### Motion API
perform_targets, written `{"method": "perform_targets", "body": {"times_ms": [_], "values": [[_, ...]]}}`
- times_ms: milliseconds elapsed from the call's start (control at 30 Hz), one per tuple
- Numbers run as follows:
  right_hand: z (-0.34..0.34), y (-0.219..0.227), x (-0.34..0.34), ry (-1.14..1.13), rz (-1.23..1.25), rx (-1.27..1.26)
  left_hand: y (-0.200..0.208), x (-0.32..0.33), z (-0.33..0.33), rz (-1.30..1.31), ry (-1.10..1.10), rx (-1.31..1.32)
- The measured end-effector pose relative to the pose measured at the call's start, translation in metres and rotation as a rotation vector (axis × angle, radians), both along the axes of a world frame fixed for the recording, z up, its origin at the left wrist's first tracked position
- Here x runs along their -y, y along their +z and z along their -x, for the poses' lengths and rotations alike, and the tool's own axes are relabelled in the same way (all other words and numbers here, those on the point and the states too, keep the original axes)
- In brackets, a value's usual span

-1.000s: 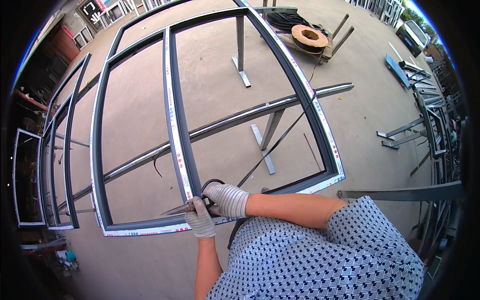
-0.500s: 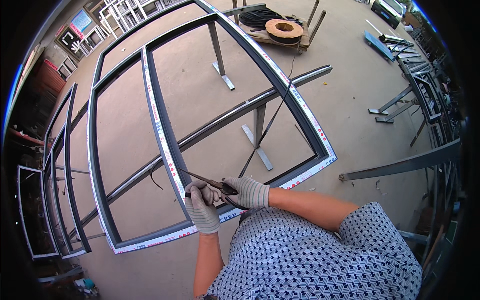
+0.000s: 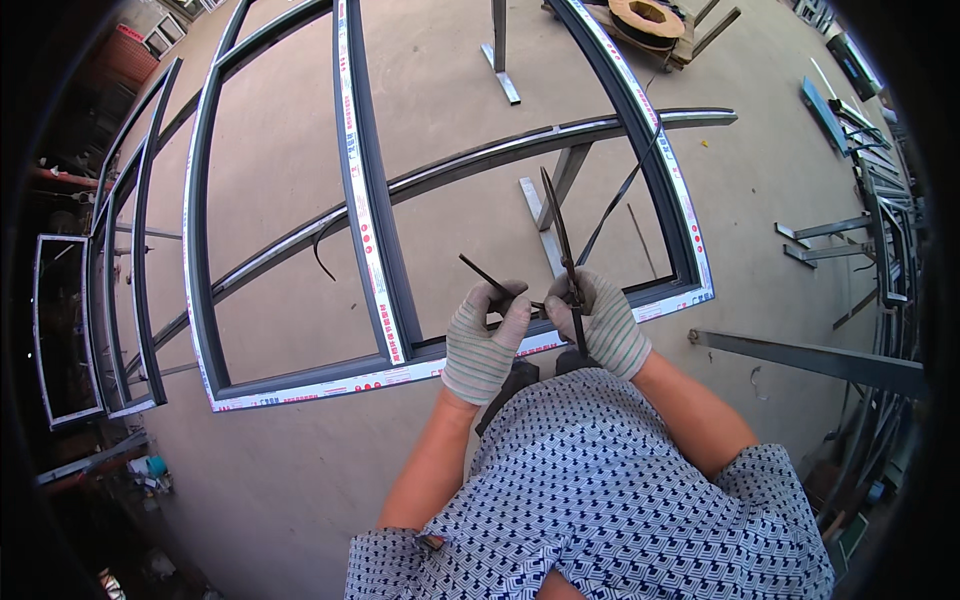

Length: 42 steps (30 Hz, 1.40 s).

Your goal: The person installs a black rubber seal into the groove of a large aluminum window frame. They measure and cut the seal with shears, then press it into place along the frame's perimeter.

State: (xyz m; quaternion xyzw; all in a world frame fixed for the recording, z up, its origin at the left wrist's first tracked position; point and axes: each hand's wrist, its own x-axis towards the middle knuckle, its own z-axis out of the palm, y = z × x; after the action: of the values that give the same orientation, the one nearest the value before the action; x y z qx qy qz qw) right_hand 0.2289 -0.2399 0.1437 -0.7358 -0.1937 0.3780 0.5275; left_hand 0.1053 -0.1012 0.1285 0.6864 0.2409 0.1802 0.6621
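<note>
My left hand (image 3: 482, 350), in a striped knit glove, is closed on a black rubber strip (image 3: 482, 271) whose short end sticks out past the fingers. Close beside it, my right hand (image 3: 612, 325) grips dark long-bladed scissors (image 3: 555, 205), their blades pointing away from me. A longer run of black strip (image 3: 625, 188) crosses the frame's side and comes down to my right hand; my fingers hide how the two parts meet. Both hands are above the near edge of a large dark window frame (image 3: 378, 250) edged in printed white film.
The frame rests on a metal rail (image 3: 480, 162) with upright legs. A reel (image 3: 645, 22) sits on a wooden cart at the far right. Smaller frames (image 3: 140, 250) stand at left. A grey beam (image 3: 810, 358) juts in from the right, with metal profiles beyond.
My hands have shifted right and moved apart slightly. The scissors have swung from pointing left to pointing away from me. My view has turned lower, over the frame's near edge.
</note>
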Motion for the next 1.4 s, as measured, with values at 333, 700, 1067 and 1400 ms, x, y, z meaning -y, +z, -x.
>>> {"method": "perform_targets", "body": {"times_ms": [333,700,1067,1400], "values": [[-0.049,0.029,0.057,-0.11,-0.15,0.114,0.036,0.066,-0.059,0.192,0.037,0.068],[-0.159,0.029,0.215,-0.284,-0.323,0.087,0.034,0.212,-0.191,0.398,-0.05,0.076],[-0.23,0.029,0.34,-0.455,-0.242,0.144,0.042,0.314,-0.294,0.518,-0.269,0.011],[-0.272,0.014,0.368,-0.503,-0.231,-0.001,0.042,0.336,-0.352,0.411,-0.334,-0.05]]}}
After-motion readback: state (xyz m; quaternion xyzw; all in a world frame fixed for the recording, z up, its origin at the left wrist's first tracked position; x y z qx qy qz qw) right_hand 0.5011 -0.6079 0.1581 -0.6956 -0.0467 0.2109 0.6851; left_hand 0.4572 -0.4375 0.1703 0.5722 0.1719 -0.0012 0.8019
